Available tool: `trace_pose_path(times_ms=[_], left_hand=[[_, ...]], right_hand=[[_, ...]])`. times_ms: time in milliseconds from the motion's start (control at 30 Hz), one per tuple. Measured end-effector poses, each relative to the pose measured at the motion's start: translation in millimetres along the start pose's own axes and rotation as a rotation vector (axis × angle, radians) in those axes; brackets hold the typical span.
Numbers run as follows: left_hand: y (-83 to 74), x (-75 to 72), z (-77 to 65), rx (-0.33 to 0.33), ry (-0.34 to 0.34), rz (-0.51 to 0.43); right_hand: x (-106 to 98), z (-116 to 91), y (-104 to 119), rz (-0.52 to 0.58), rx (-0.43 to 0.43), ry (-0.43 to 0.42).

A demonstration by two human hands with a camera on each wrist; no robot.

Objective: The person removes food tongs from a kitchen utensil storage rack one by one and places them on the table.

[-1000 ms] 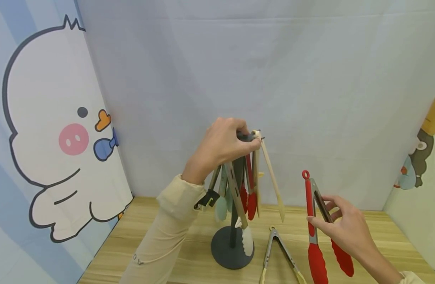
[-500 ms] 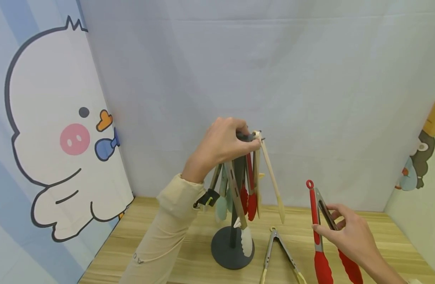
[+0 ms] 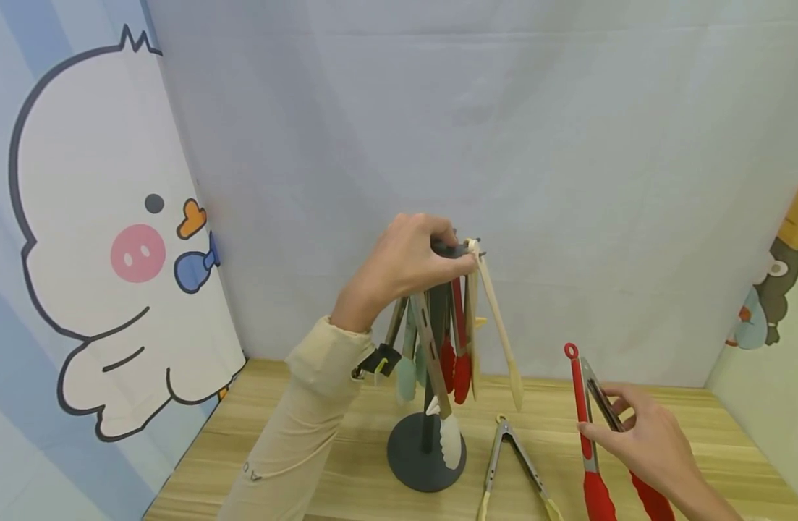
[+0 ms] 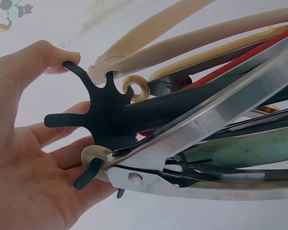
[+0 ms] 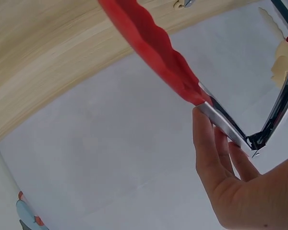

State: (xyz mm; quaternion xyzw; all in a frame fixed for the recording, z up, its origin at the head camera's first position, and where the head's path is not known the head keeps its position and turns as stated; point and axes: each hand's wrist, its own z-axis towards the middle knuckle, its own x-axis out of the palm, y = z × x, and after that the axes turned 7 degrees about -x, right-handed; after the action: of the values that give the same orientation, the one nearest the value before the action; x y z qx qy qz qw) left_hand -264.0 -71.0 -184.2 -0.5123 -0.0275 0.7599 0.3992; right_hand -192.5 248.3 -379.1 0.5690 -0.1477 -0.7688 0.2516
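At the top of a dark hanging rack (image 3: 414,463), my left hand (image 3: 408,257) grips the hooked crown, its thumb on one prong (image 4: 77,72). Several tongs hang there: a cream pair (image 3: 498,312), a red-tipped pair (image 3: 462,380), mint-tipped tongs (image 3: 406,380) and steel tongs with a white scalloped tip (image 3: 450,441). To the right, my right hand (image 3: 649,441) holds red-tipped tongs (image 3: 582,412) by the arms, thumb on one and fingers on the other. These tongs are spread, ring end up. Their tips run out of the head view's lower edge.
Steel tongs with yellowish tips (image 3: 505,430) lie spread on the wooden table (image 3: 346,463), between the rack and my right hand. A pale cloth wall (image 3: 568,181) stands behind the table. Printed cartoon panels (image 3: 99,304) border the left and right.
My right hand has shifted down and slightly right with the red-tipped tongs. The left hand stays on the rack's top, and the hanging tongs stay in place.
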Motion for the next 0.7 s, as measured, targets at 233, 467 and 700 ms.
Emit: trace_pose_path(times_ms=[233, 467, 700], left_hand=[[0.2, -0.8, -0.1, 0.000, 0.005, -0.016], [1.3, -0.5, 0.0, 0.001, 0.000, -0.025], [1.6, 0.8, 0.2, -0.013, 0.000, -0.003]], right_hand=[[4.8, -1.1, -7.3, -0.013, 0.025, 0.033], [11.9, -3.7, -11.8, -0.035, 0.049, 0.053], [17.8, -3.7, -20.6, -0.045, 0.066, 0.101]])
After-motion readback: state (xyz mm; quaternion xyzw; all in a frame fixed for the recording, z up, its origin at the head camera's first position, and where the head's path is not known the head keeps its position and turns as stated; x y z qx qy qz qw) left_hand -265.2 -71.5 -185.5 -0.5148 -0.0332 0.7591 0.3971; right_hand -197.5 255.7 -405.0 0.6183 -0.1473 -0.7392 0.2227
